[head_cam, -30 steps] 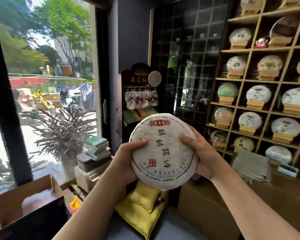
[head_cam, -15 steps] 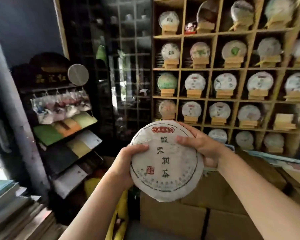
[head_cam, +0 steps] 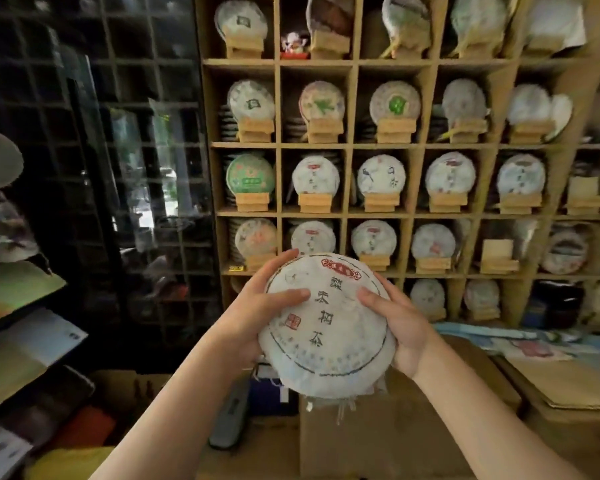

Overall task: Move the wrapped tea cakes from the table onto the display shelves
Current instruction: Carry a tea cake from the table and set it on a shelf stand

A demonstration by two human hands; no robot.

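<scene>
While my left hand (head_cam: 257,315) and right hand (head_cam: 400,327) gripped it, the round tea cake (head_cam: 326,323) showed white wrapping with dark characters.

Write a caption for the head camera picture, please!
Both hands hold a wrapped tea cake before the display shelves.

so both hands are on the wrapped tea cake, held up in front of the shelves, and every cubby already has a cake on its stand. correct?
Not quite. Both hands, left hand and right hand, do hold the tea cake in front of the shelves, but the head view shows at least one empty stand in the row just above the cake, so not every cubby is filled.
</scene>
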